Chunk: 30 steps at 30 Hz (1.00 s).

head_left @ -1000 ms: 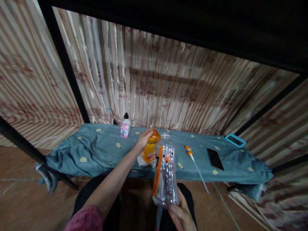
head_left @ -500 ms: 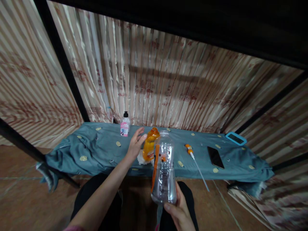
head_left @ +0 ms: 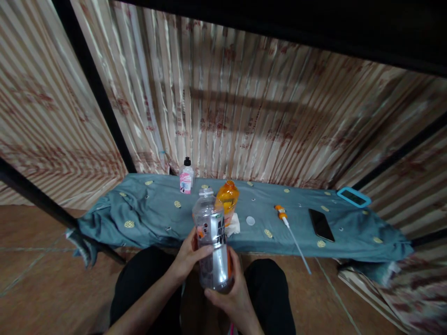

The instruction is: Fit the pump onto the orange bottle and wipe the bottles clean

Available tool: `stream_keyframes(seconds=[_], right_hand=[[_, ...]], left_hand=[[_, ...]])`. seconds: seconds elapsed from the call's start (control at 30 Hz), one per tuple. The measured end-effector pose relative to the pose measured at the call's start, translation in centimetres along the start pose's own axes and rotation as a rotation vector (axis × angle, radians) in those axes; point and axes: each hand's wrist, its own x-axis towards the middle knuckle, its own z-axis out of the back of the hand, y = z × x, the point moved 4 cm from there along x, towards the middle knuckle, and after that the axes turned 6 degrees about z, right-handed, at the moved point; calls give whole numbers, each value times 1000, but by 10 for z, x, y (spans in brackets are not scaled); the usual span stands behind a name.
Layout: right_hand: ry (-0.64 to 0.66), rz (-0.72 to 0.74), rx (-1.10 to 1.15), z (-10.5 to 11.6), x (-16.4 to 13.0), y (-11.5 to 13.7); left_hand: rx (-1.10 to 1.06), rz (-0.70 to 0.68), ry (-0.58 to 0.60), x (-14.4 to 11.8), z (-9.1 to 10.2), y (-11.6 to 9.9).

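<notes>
A clear plastic bottle [head_left: 211, 237] with an orange and black label stands nearly upright in front of me, over the near edge of the cloth. My left hand [head_left: 190, 256] grips its left side, thumb across the front. Around its lower right side and base wraps my right hand [head_left: 232, 293]. Just behind it is an amber bottle [head_left: 228, 200] without its top, partly hidden by the clear one. A white tissue [head_left: 234, 225] lies by the amber bottle's foot. To the right rests an orange pump top [head_left: 281, 213] with a long white tube [head_left: 298, 246].
The patterned blue cloth [head_left: 150, 232] carries a small pink-labelled bottle [head_left: 186, 179] with a black cap, a clear round disc [head_left: 250, 220], a black phone [head_left: 321, 225] and a blue-framed device [head_left: 354, 197]. Dark poles [head_left: 94, 88] and striped curtains [head_left: 226, 102] surround it.
The clear bottle has moved left and turned, showing more of its label. My left hand has come back from beside the amber bottle and taken hold of it. The clear disc is now visible.
</notes>
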Motion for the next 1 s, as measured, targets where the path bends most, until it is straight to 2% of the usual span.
stream_keyframes(seconds=[0.07,0.17,0.33,0.47,0.63,0.73,0.83,1.0], right_hand=[[25,-18,-76,-9,4,2],[79,-30,-119,-17,10,-4],[131,-58,-227,-10,15,-26],[66,-70,-256,18,13,-41],[-96,-69,-378,71,24,-45],[-182,-13,-560,106,45,-40],[-193,70,-910,132,74,-33],[-175,83,-1111,150,120,-36]], left_hand=[[3,34,-111,0,9,1],[23,29,-208,2,22,-2],[43,-6,-372,8,45,-10],[125,-75,-466,25,64,-21],[285,-216,-541,62,88,-30],[433,-250,-594,81,97,-31],[483,-254,-636,91,100,-26],[484,-244,-641,97,104,-13]])
